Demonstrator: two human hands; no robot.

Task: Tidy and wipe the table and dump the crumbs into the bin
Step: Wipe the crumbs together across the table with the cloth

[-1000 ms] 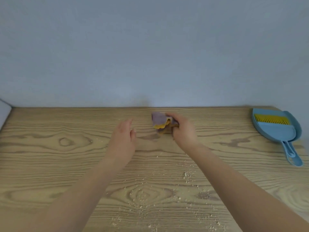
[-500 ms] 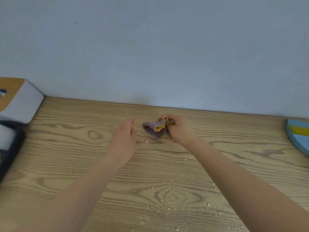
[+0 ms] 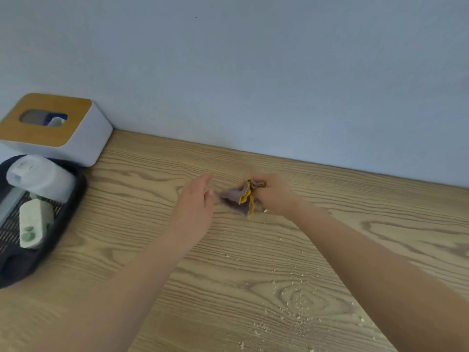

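Observation:
A small crumpled cloth, grey-purple with a yellow edge, lies bunched on the wooden table near the back wall. My right hand grips it from the right, fingers curled round the bunched top. Just left of the cloth hovers my left hand, fingers straight and holding nothing, a small gap between it and the cloth. Pale crumbs are scattered over the wood nearer to me, between and below my forearms.
At the far left a dark tray holds a white cylindrical container and a green-and-white packet. Behind it stands a white tissue box with a wooden lid, against the wall.
The view has swung left: the blue dustpan has left the frame and the tray and tissue box have come in. My right hand keeps gripping the cloth; the left stays beside it.

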